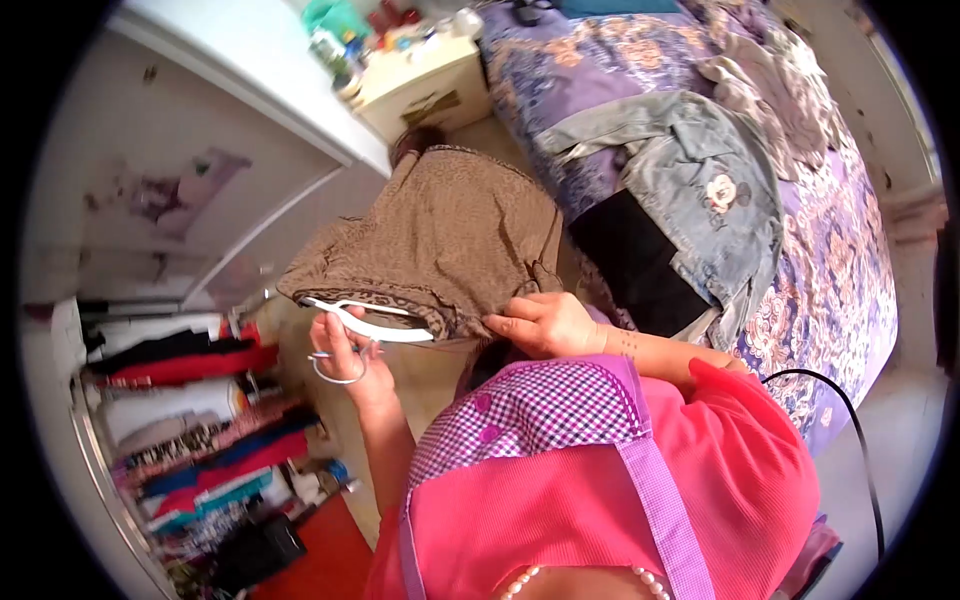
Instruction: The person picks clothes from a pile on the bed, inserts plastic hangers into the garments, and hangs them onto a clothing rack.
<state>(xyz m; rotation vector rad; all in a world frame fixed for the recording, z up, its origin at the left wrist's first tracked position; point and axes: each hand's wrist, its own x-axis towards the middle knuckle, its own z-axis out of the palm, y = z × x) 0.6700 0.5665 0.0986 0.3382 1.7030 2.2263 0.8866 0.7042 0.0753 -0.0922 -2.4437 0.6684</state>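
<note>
A brown garment with a small animal-like print [455,225] hangs spread out in front of me, with a darker patterned band at its near edge. One end of a white clothes hanger [385,330] sits inside that edge. My left hand [358,368] is closed on the hanger, its thumb and fingers up at the garment's left corner. Below those fingers shows a thin, light curved loop, maybe the hanger's hook. My right hand [548,325] pinches the cloth near the edge's right end. The hanger's far part is hidden by the fabric.
On the right is a bed with a purple floral cover [800,330], bearing a denim jacket [690,180], a black cloth [630,260] and pale clothing [780,95]. A cluttered nightstand [430,85] stands behind. Folded clothes [190,400] fill an open wardrobe at left. A black cable [850,410] curves at right.
</note>
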